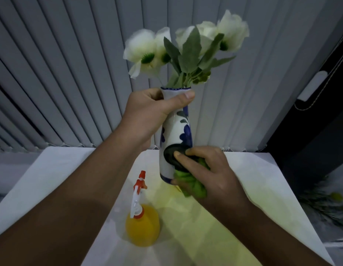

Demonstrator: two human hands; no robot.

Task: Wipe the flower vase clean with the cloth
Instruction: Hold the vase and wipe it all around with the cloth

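A tall white ceramic vase (175, 131) with blue and dark green painted leaves is held up above the table, tilted slightly. White artificial flowers with green leaves (187, 48) stand in it. My left hand (147, 112) is wrapped around the vase's neck just under the rim. My right hand (207, 169) presses a bunched green cloth (191, 183) against the lower right side of the vase, near its base. The cloth is partly hidden under my fingers.
A spray bottle (141, 221) with yellow liquid and an orange-white trigger head stands on the white table (253, 179) below the vase. Grey vertical blinds (61, 83) hang behind. A dark panel (320, 121) and some foliage (327, 204) lie to the right.
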